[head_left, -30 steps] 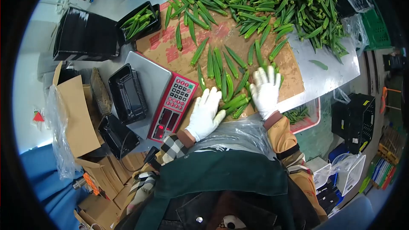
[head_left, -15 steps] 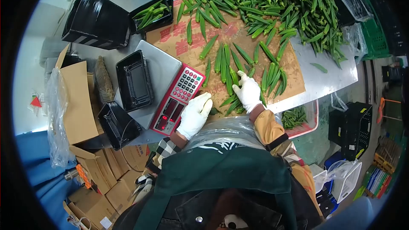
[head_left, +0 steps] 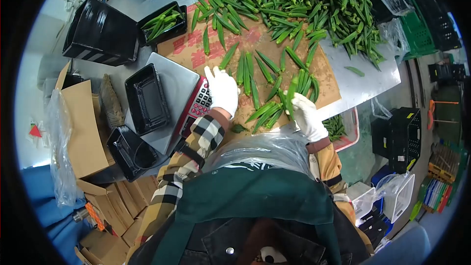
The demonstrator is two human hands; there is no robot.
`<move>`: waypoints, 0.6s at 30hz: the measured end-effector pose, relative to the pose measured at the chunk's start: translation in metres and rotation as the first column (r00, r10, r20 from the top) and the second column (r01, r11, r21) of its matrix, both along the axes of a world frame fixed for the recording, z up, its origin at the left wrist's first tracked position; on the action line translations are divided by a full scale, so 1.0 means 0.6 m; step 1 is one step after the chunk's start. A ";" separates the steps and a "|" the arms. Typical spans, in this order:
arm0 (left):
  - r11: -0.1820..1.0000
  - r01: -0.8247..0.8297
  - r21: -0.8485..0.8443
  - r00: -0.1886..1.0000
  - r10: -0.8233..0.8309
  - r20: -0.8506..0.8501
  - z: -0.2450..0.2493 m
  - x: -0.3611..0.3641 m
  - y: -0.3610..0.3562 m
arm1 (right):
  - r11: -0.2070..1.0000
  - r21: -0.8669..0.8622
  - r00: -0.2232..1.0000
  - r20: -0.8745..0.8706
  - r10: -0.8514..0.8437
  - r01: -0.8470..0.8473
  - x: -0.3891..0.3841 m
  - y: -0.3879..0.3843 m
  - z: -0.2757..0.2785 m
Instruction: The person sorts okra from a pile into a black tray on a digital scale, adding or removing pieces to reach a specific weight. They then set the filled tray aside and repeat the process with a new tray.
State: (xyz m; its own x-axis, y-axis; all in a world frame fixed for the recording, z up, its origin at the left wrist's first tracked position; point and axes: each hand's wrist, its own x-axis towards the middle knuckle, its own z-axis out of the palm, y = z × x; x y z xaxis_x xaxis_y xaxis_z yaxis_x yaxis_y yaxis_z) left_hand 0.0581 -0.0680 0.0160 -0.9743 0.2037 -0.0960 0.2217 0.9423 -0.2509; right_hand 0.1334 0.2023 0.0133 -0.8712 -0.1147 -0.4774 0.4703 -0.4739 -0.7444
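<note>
My left hand [head_left: 223, 90], in a white glove, is over the right edge of the red keypad of the scale [head_left: 200, 99]. Its fingers point up near a loose okra pod [head_left: 228, 56], and whether it touches the pod is unclear. My right hand [head_left: 306, 114], also gloved, holds an upright okra pod [head_left: 292, 93] between thumb and fingers. Short rows of okra [head_left: 267, 116] lie between my hands on the cardboard sheet [head_left: 328, 81]. An empty black tray [head_left: 147, 99] rests on the scale's metal plate.
A large okra heap [head_left: 314, 5] covers the table's far side. At the left are a black tray with okra [head_left: 162, 23], a stack of black trays [head_left: 100, 32], another black tray [head_left: 131, 152] and an open carton [head_left: 84, 127]. A basket [head_left: 351, 130] stands below the table's right edge.
My left hand has moved up and right, over the keypad's edge, its fingers now extended. My right hand has shifted right and now has an okra pod raised in its fingers. The view has shifted slightly.
</note>
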 end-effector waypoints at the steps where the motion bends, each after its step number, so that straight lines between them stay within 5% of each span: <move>1: 0.997 -0.083 0.000 0.987 0.082 0.139 0.007 -0.012 0.005 | 0.999 -0.044 1.000 0.000 -0.027 0.027 0.011 0.014 0.009; 4: 0.997 -0.075 -0.012 0.982 0.075 0.172 0.006 -0.026 -0.010 | 0.981 -0.151 0.992 -0.019 -0.124 0.119 0.036 0.055 0.037; 8: 0.986 -0.044 0.163 0.999 0.040 0.029 -0.015 -0.025 -0.018 | 0.962 -0.087 0.960 -0.090 -0.265 0.258 0.071 0.099 0.058; 11: 0.844 0.004 0.537 0.986 0.087 -0.144 -0.011 -0.010 0.003 | 0.943 -0.067 0.931 -0.154 -0.332 0.325 0.090 0.125 0.058; 12: 0.769 0.015 0.639 0.978 0.121 -0.170 0.004 -0.006 0.020 | 0.940 -0.054 0.925 -0.168 -0.342 0.338 0.090 0.126 0.077; 14: 0.418 -0.157 0.895 0.987 0.102 0.126 0.032 0.004 0.066 | 0.933 -0.070 0.910 -0.206 -0.360 0.353 0.088 0.130 0.109; 16: 0.099 -0.333 0.938 0.906 -0.242 0.347 0.112 0.028 0.123 | 0.927 -0.065 0.886 -0.277 -0.372 0.369 0.086 0.132 0.147; 18: -0.055 -0.277 0.959 0.852 -0.476 0.219 0.158 0.039 0.155 | 0.912 -0.047 0.863 -0.309 -0.400 0.406 0.087 0.143 0.163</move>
